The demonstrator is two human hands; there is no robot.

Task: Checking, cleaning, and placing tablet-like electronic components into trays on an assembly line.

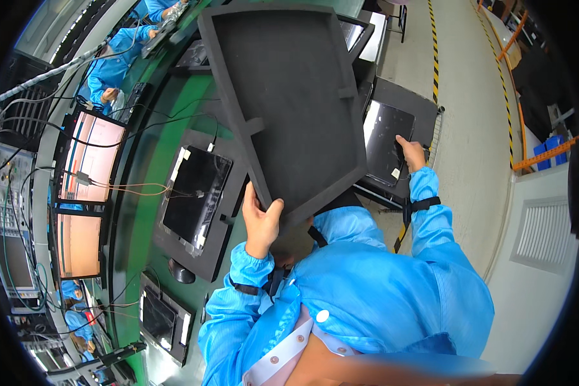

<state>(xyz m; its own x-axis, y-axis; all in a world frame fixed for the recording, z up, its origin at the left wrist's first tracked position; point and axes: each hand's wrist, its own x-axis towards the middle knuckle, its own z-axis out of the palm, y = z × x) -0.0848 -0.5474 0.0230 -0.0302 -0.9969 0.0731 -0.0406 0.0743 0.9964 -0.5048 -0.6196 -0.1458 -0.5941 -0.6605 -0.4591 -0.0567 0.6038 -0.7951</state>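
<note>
My left hand (260,220) is closed on the near corner of a large black foam tray (296,96), which is held up tilted, its hollow side showing and nothing in it. To the right, my right hand (413,153) grips the edge of a dark, glossy display panel (389,143). Its thumb lies on the panel's face and its other fingers are mostly hidden. The panel lies over another black foam tray (424,103). On the bench at left, a black display panel (196,196) with light tape at its edges rests in a foam holder (167,241), with wires running to it.
Two lit monitors (91,157) stand along the bench's left side, with cables (135,187) crossing the green mat (135,248). A mouse (181,271) and a smaller panel (157,316) lie nearer. Other people in blue (112,64) work beyond. A striped floor line (435,51) runs at right.
</note>
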